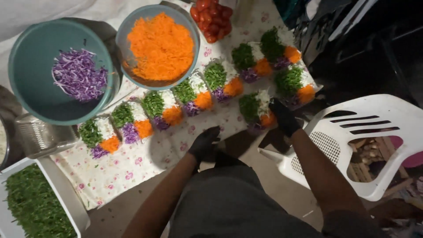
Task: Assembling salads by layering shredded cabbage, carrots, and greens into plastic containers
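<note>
Several clear salad portions with green, white, orange and purple shreds lie in rows on a floral cloth (132,165). My right hand (284,117), in a black glove, rests on the nearest portion (255,108) at the table's edge, gripping its side. My left hand (203,143), also black-gloved, hovers at the cloth's front edge with fingers curled and nothing in it. More portions sit further back, such as one (293,81) beyond my right hand and one (100,135) at the left.
A teal bowl (31,66) holds purple cabbage shreds. A second bowl (187,26) holds grated carrot. Tomatoes (211,17) lie at the back. A white tub (61,189) of chopped greens stands at the left. A white plastic chair (365,132) is on my right.
</note>
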